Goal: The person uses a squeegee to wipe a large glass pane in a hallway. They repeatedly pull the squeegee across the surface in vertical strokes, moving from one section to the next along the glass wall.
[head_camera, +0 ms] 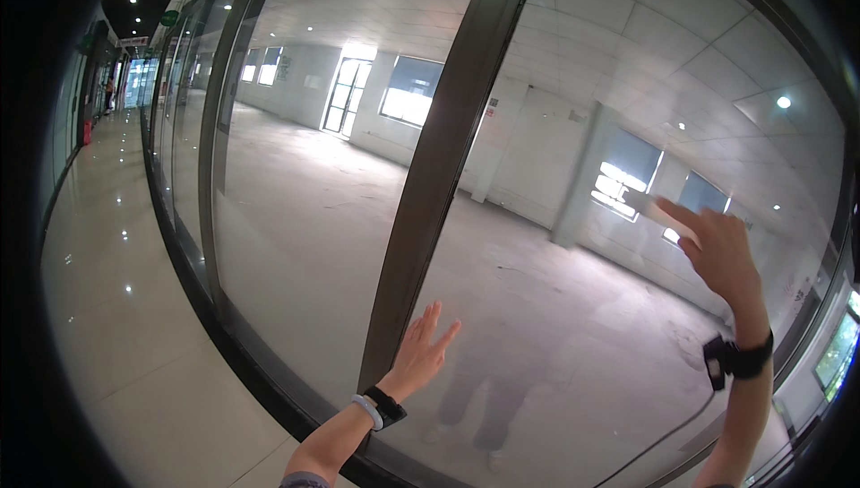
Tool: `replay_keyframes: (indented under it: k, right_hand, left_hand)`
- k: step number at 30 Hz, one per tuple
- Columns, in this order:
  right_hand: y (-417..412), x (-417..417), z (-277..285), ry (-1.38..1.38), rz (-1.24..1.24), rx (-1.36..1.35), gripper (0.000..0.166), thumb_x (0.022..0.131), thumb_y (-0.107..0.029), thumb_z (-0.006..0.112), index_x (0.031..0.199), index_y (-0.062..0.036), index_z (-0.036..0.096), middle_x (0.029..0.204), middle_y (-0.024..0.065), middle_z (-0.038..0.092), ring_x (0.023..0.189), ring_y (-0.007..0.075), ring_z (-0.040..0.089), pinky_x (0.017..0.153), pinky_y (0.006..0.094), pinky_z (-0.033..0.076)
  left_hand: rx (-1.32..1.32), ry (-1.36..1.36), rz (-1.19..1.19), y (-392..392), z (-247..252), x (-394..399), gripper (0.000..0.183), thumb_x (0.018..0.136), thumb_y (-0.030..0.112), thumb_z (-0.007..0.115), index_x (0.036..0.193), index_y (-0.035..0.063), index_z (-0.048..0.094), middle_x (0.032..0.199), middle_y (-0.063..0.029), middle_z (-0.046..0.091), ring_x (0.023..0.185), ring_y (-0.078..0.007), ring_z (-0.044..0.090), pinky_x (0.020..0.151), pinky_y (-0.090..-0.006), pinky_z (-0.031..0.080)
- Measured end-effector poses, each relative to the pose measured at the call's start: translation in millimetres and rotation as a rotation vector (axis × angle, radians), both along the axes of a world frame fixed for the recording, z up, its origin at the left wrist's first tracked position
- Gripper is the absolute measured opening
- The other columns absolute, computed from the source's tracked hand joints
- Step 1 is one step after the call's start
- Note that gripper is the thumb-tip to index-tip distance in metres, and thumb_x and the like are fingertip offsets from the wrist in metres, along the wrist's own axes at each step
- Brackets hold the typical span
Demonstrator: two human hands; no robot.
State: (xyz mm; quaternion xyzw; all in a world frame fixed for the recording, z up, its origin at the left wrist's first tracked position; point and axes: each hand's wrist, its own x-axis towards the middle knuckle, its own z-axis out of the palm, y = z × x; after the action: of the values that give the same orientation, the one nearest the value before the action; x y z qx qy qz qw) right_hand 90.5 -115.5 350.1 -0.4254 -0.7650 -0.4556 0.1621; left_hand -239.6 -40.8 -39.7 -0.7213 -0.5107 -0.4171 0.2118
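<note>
My left hand point(418, 356) is at the lower middle with its fingers apart and nothing in it. It is in front of the dark metal mullion point(430, 182) and the right glass pane point(517, 286); whether it touches them I cannot tell. Higher up on the right, my right hand point(720, 251) points left across the same pane. Between its thumb and fingers is a small grey, flat-looking object point(637, 200), too blurred to name. A black strap with a small device point(719, 360) is around the right wrist. The left wrist wears a black band point(384, 406) and a pale bracelet point(366, 411).
A thin black cable point(655, 449) hangs from the right wrist device. More framed glass panels point(188, 118) run along the tiled corridor point(127, 219) on the left. A dark sill point(269, 387) edges the glass. A person point(109, 95) stands far down the corridor.
</note>
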Motion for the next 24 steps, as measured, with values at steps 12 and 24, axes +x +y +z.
replay_keyframes:
  k: [12,24]
  right_hand:
    - [46,-157,-71,-0.159,0.061,-0.086,0.065,0.090,-0.011,0.058,0.150,-0.0226,0.036,0.085,0.0192,0.062,0.060,0.0264,0.061,0.056,0.0384,0.048]
    - [8,24,-72,0.055,-0.011,0.074,0.065,0.085,-0.010,0.067,0.144,-0.0290,0.047,0.075,0.0110,0.053,0.057,0.0248,0.053,0.052,0.0395,0.044]
  left_hand:
    - [-0.086,-0.040,-0.081,-5,-3,8,0.075,0.079,0.012,0.070,0.147,0.0214,0.041,0.155,-0.0349,0.011,0.143,-0.0512,0.019,0.108,-0.0553,0.034]
    - [-0.068,0.121,-0.095,-18,20,-45,0.062,0.082,0.004,0.063,0.141,0.0124,0.047,0.155,-0.0226,0.027,0.142,-0.0387,0.032,0.110,-0.0541,0.033]
